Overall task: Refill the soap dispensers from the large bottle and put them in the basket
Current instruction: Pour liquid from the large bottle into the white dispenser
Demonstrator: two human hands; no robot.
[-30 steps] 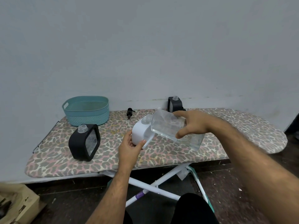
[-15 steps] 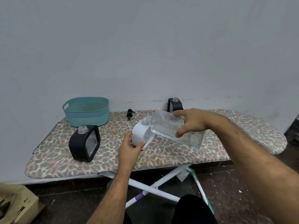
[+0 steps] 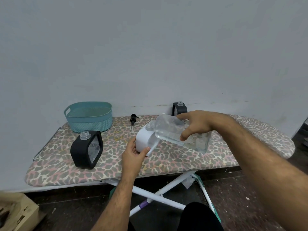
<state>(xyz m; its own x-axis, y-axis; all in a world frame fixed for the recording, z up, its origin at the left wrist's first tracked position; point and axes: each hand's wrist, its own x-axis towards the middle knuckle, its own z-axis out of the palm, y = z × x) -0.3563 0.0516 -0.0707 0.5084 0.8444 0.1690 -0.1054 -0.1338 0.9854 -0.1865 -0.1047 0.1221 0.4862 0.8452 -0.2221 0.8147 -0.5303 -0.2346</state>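
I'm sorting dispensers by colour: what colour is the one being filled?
White dispenser, steadied by the left hand; the head view shows it.

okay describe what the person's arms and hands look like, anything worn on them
Both forearms are bare, with no sleeves in view, and show dark hair. The left hand and the right hand are bare too: no gloves, rings, watch or wristbands are visible. Nails look short and unpainted.

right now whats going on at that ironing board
A person is refilling a white soap dispenser: the left hand steadies it while the right hand tips the large clear bottle toward its neck. Two black dispensers stand uncapped; the teal basket holds none yet.
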